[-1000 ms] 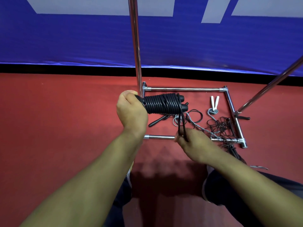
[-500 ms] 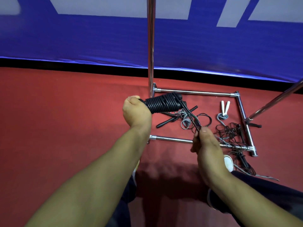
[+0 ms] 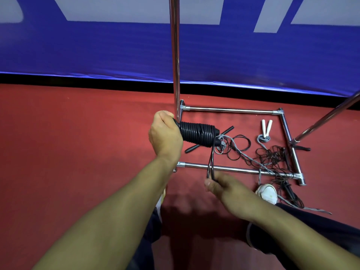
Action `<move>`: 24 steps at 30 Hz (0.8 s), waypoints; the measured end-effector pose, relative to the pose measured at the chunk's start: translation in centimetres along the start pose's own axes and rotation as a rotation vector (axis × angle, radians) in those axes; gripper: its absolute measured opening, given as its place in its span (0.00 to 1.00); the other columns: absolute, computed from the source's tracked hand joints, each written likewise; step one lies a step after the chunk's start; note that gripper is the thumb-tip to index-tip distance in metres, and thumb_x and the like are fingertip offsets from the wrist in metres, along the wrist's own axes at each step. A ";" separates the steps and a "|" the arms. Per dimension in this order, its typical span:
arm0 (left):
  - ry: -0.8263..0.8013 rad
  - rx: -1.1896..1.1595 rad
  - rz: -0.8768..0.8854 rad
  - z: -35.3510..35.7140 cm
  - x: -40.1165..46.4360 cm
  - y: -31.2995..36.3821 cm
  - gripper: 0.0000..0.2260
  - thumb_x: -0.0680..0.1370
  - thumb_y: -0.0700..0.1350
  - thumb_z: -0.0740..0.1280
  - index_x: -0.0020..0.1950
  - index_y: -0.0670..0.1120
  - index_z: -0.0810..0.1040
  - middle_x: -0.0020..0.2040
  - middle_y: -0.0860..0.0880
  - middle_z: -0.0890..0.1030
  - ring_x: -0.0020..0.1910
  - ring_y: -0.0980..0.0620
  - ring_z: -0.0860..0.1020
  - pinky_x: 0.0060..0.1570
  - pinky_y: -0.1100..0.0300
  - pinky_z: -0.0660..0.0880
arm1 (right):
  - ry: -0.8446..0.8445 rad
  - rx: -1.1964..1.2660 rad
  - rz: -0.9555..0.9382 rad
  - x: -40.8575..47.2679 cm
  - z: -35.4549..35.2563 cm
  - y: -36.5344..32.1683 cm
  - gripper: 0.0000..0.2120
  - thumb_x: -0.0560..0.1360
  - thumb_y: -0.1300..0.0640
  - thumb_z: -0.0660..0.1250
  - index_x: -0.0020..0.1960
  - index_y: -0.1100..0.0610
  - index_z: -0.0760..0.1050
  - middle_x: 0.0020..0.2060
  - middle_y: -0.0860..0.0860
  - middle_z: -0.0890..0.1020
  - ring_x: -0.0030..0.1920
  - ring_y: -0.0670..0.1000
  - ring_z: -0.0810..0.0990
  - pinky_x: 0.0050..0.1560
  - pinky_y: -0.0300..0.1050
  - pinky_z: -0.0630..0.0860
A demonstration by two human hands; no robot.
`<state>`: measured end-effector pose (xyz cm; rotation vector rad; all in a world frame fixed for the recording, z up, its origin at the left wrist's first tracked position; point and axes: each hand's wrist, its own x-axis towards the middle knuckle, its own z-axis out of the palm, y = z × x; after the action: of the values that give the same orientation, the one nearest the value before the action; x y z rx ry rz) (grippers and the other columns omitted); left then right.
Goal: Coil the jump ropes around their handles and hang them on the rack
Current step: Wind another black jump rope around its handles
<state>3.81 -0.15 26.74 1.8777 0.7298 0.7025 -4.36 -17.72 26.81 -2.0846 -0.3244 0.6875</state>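
Observation:
My left hand grips the end of a pair of black jump rope handles, which point right and are wrapped in tight black coils. A doubled length of the black rope drops from the coil's right end to my right hand, which pinches it below and slightly right. The chrome rack rises just behind my left hand; its square base frame lies on the red floor.
Inside the base frame lie a rope with white handles, a loose black handle and a tangle of thin black and grey ropes. A slanted chrome pole crosses at right. My white shoe stands by the frame's near bar. A blue banner backs the floor.
My right hand has swung the rope's free length from up and right of the coil down to below it, moving left. The view has shifted slightly.

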 end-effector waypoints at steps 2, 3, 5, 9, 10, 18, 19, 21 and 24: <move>-0.007 0.050 -0.001 0.0 0.2 -0.3 0.13 0.82 0.40 0.55 0.47 0.44 0.79 0.37 0.52 0.76 0.44 0.41 0.77 0.46 0.53 0.69 | 0.088 0.133 -0.047 -0.1 -0.3 -0.8 0.11 0.82 0.56 0.60 0.42 0.53 0.72 0.29 0.39 0.74 0.31 0.38 0.69 0.37 0.30 0.66; -0.021 0.078 0.004 0.0 0.2 -0.5 0.13 0.82 0.40 0.55 0.47 0.45 0.79 0.37 0.51 0.76 0.44 0.40 0.77 0.46 0.52 0.69 | 0.155 0.215 -0.072 0.0 -0.8 -1.3 0.12 0.82 0.55 0.61 0.42 0.57 0.72 0.27 0.41 0.72 0.29 0.41 0.67 0.34 0.31 0.65; -0.065 0.111 0.080 0.1 -0.3 -0.7 0.13 0.83 0.42 0.54 0.47 0.45 0.78 0.36 0.49 0.77 0.43 0.38 0.77 0.44 0.51 0.68 | 0.268 0.349 -0.143 0.0 -2.1 -2.5 0.15 0.80 0.51 0.61 0.40 0.61 0.72 0.26 0.47 0.69 0.28 0.45 0.66 0.30 0.32 0.63; -0.156 0.109 0.304 0.9 -2.3 -0.8 0.15 0.81 0.46 0.52 0.46 0.45 0.77 0.34 0.45 0.80 0.36 0.37 0.77 0.37 0.55 0.57 | 0.353 0.503 -0.266 0.5 -4.2 -3.7 0.14 0.77 0.47 0.60 0.37 0.53 0.73 0.25 0.50 0.70 0.29 0.49 0.68 0.36 0.42 0.65; -0.169 0.114 0.352 1.2 -2.7 -0.7 0.16 0.81 0.47 0.51 0.46 0.45 0.77 0.33 0.45 0.80 0.35 0.36 0.76 0.36 0.57 0.55 | 0.350 0.556 -0.281 0.6 -4.5 -3.9 0.13 0.76 0.46 0.60 0.36 0.51 0.73 0.25 0.49 0.69 0.29 0.50 0.68 0.36 0.44 0.65; -0.252 -0.101 0.082 2.0 -2.3 2.2 0.14 0.81 0.42 0.55 0.39 0.49 0.76 0.31 0.55 0.73 0.31 0.51 0.73 0.35 0.55 0.70 | -0.005 0.215 -0.180 0.1 1.0 -1.3 0.13 0.83 0.53 0.59 0.40 0.50 0.71 0.28 0.37 0.73 0.31 0.38 0.69 0.38 0.35 0.66; -0.322 -0.225 -0.043 2.1 -2.4 3.0 0.15 0.81 0.40 0.56 0.37 0.50 0.75 0.29 0.55 0.71 0.27 0.54 0.70 0.30 0.59 0.68 | -0.068 0.317 -0.100 0.5 0.6 -0.6 0.12 0.83 0.51 0.58 0.42 0.50 0.72 0.27 0.40 0.71 0.29 0.40 0.67 0.35 0.36 0.65; -0.534 -0.400 -0.247 1.9 -3.4 4.8 0.16 0.80 0.38 0.57 0.35 0.50 0.73 0.24 0.55 0.67 0.20 0.56 0.65 0.21 0.66 0.62 | -0.176 0.676 0.075 1.0 -1.4 1.3 0.10 0.83 0.53 0.57 0.48 0.54 0.74 0.29 0.42 0.67 0.28 0.42 0.62 0.30 0.36 0.63; -0.896 -0.366 -0.209 1.2 -5.5 6.5 0.15 0.80 0.43 0.57 0.35 0.51 0.74 0.22 0.52 0.65 0.16 0.52 0.61 0.21 0.68 0.62 | -0.099 0.977 0.439 1.4 -5.0 3.9 0.10 0.83 0.62 0.54 0.51 0.57 0.75 0.46 0.54 0.80 0.35 0.47 0.78 0.35 0.41 0.77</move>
<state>2.27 -7.23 31.40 1.5205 0.1829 -0.1624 -0.47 -22.69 25.35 -1.1750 0.3810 0.9583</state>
